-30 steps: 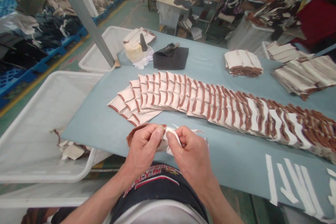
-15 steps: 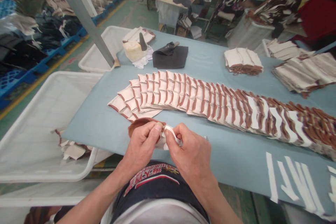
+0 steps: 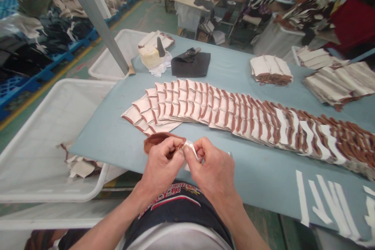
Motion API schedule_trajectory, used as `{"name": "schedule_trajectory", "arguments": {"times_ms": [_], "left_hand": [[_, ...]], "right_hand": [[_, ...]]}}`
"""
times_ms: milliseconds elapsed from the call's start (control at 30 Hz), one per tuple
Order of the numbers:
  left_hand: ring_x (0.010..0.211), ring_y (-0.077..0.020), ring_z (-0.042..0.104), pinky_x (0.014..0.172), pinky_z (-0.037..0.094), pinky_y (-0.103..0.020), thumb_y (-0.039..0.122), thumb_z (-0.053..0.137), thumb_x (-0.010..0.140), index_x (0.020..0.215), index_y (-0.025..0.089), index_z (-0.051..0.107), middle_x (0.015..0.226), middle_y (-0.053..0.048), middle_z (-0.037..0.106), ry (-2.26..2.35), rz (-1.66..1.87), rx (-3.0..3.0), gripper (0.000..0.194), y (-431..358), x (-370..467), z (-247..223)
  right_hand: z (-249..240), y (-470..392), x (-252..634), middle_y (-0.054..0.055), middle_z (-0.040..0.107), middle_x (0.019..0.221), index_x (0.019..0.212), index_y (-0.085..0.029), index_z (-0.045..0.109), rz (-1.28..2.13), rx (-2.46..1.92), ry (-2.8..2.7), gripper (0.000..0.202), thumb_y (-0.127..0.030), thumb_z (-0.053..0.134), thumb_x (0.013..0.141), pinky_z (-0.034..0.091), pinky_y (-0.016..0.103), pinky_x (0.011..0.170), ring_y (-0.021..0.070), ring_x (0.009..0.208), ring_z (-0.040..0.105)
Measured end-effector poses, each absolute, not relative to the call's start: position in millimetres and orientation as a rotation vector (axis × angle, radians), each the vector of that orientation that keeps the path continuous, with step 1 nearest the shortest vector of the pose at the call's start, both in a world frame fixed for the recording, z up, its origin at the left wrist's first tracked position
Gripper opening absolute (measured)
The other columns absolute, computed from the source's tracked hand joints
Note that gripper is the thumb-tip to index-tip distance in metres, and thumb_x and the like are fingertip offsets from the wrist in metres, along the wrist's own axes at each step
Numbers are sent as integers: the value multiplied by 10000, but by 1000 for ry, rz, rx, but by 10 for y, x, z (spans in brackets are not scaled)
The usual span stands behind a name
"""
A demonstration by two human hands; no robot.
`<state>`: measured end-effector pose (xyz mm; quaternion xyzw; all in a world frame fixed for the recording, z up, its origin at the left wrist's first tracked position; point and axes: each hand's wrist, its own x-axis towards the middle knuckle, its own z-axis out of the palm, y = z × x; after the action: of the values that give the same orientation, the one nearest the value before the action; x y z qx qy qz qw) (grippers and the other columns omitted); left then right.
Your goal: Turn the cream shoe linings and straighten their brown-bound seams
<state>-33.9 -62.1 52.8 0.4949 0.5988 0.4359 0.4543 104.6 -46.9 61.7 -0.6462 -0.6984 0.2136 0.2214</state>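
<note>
Close to the near table edge, my left hand (image 3: 165,158) pinches a brown leather piece (image 3: 154,140), whose curved body sticks out to the left of the fingers. My right hand (image 3: 212,164) is closed on a white strip (image 3: 190,150) at the right end of that piece. Thumbs of both hands almost meet where strip and leather join; the join itself is partly covered by fingers. Just beyond lies a long overlapping row of cream pieces with brown edges (image 3: 196,101), running off to the right. A few white strips rest on its right part.
Loose white strips (image 3: 303,199) lie along the near right edge of the blue-grey table (image 3: 234,56). Farther back are a black cloth (image 3: 190,66), a yellowish block with a dark cone (image 3: 149,56) and stacked pieces (image 3: 271,68). A white bin (image 3: 52,97) stands left.
My left thumb and fingers have shifted slightly, with the thumb now lower and nearer my right thumb. The leather piece and strip stay in my hands.
</note>
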Motion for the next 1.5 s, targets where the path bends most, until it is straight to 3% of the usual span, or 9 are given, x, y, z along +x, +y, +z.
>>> {"name": "schedule_trajectory", "arguments": {"times_ms": [133, 233, 400, 567, 767, 967, 1233, 1400, 1500], "left_hand": [[649, -129, 592, 612, 450, -221, 212, 545, 846, 781, 141, 673, 716, -6, 682, 1572, 1127, 1336, 161, -659, -327, 515], [635, -127, 599, 604, 458, -219, 208, 533, 851, 797, 138, 688, 708, -4, 684, 1566, 1138, 1359, 179, -691, -326, 507], [598, -114, 592, 575, 448, -204, 213, 532, 846, 781, 143, 692, 685, 7, 682, 1579, 1168, 1360, 187, -732, -294, 506], [554, -105, 527, 541, 417, -204, 214, 532, 801, 750, 145, 684, 636, 22, 639, 1561, 1169, 1276, 175, -723, -260, 489], [557, -113, 491, 528, 400, -211, 251, 548, 734, 707, 150, 659, 637, 18, 612, 1533, 1227, 1094, 153, -700, -192, 384], [560, -104, 433, 535, 366, -205, 279, 529, 720, 699, 167, 602, 630, 37, 540, 1555, 1262, 1113, 135, -678, -276, 311], [558, -100, 450, 538, 367, -200, 256, 567, 709, 677, 150, 638, 647, 24, 579, 1469, 1085, 1197, 131, -640, -601, 551], [577, -110, 480, 548, 379, -206, 269, 565, 725, 708, 148, 651, 678, 13, 609, 1478, 1068, 1247, 149, -683, -541, 604], [601, -116, 505, 565, 384, -208, 257, 566, 736, 735, 147, 660, 696, 8, 628, 1511, 1100, 1278, 145, -688, -499, 621]], "right_hand": [[610, -457, 1071, -15, 586, 657, 723, -221, 565, 666, -1681, -1879, 238, -402, 606, 872, 302, 285, 627, 171, 645, 562], [551, -444, 1087, 6, 595, 723, 739, -223, 535, 924, -1592, -1789, 253, -435, 564, 874, 360, 288, 663, 190, 725, 551], [430, -451, 1066, -34, 501, 681, 747, -236, 472, 1423, -1462, -1534, 291, -491, 516, 880, 373, 264, 594, 160, 657, 471], [324, -478, 1031, -57, 410, 659, 750, -246, 423, 1655, -1364, -1336, 293, -490, 493, 895, 360, 261, 559, 141, 604, 398], [136, -494, 915, -43, 379, 657, 693, -257, 373, 1574, -1352, -1295, 298, -449, 458, 905, 365, 282, 567, 156, 615, 388], [80, -399, 806, -24, 438, 678, 702, -251, 402, 1586, -1264, -1320, 270, -411, 432, 918, 393, 276, 570, 168, 659, 449], [347, -355, 1172, -2, 549, 720, 714, -223, 513, 1578, -1131, -1593, 369, -530, 499, 918, 407, 272, 637, 172, 708, 507], [553, -525, 1238, 2, 650, 789, 806, -216, 608, 1392, -1455, -1816, 131, -342, 571, 807, 410, 267, 644, 183, 730, 574], [596, -614, 1259, 17, 689, 837, 820, -221, 622, 1188, -1531, -1864, 105, -284, 546, 783, 410, 286, 684, 195, 759, 601]]}}
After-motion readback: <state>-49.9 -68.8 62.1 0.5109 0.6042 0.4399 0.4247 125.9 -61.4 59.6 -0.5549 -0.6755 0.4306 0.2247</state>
